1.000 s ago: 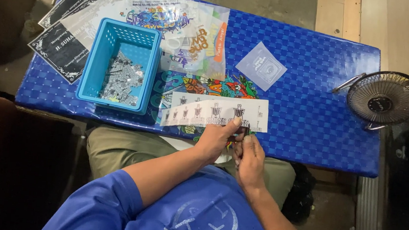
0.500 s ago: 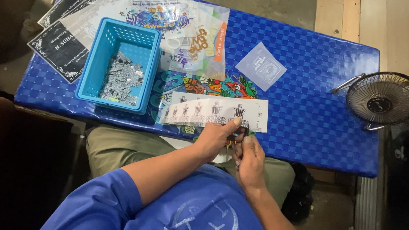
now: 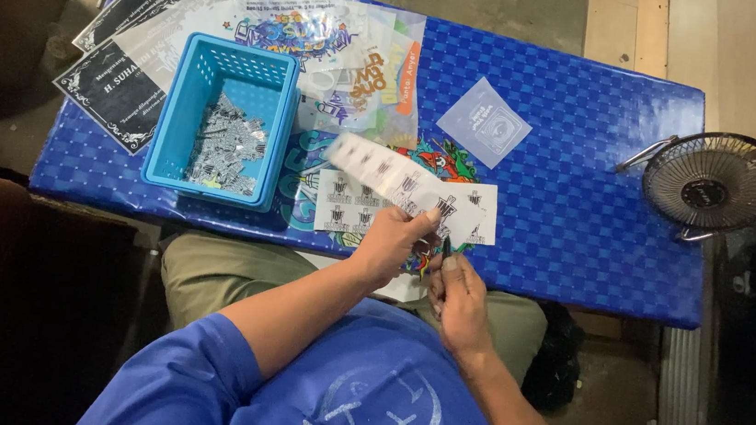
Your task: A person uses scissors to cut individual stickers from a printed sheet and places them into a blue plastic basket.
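Observation:
My left hand (image 3: pixel 391 240) pinches the near end of a long white sticker strip (image 3: pixel 380 168) that is lifted off the table and blurred, its far end pointing toward the blue basket. Beneath it lies a white sticker sheet (image 3: pixel 470 214) printed with small dark emblems. My right hand (image 3: pixel 457 289) is beside the left at the table's front edge, fingers closed on a small thin dark tool whose tip sits near the strip's held end.
A blue plastic basket (image 3: pixel 188 153) with several cut scraps stands at the left on the blue woven table cover (image 3: pixel 582 204). Colourful sticker sheets (image 3: pixel 354 81), black printed cards (image 3: pixel 122 86) and a pale square sheet (image 3: pixel 484 121) lie behind. A small black fan (image 3: pixel 713 185) stands at the right.
The long strip, earlier lying flat on the sheet, has been lifted by my left hand and swung up toward the left. My right hand has stayed near the front edge.

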